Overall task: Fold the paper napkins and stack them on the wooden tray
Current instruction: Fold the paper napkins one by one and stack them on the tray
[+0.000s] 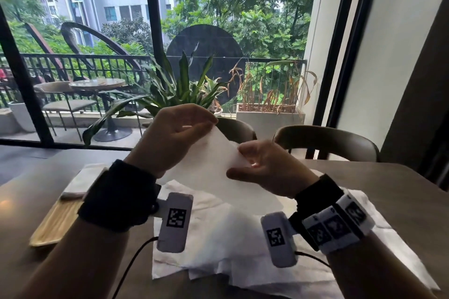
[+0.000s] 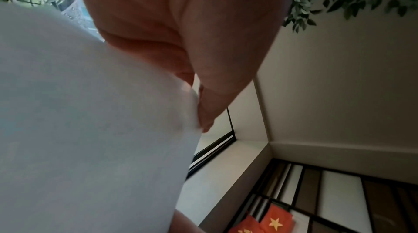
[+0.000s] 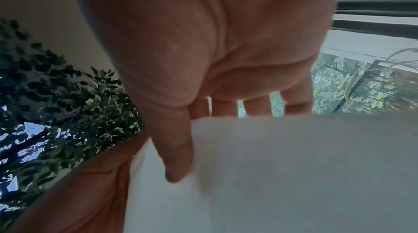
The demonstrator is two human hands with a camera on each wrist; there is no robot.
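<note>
Both hands (image 1: 179,126) (image 1: 264,167) pinch a plain, unprinted napkin (image 1: 209,160).

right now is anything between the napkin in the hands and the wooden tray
Nothing solid blocks it. The napkin is held up by the left hand and right hand; the tray lies at the left, a folded napkin already on its far end.

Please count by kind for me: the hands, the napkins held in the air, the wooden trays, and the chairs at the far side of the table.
Hands: 2, left hand and right hand, both pinching the napkin
White paper napkin held in the air: 1
Rectangular wooden tray: 1
Dark curved-back chairs: 2
Total: 6
</note>
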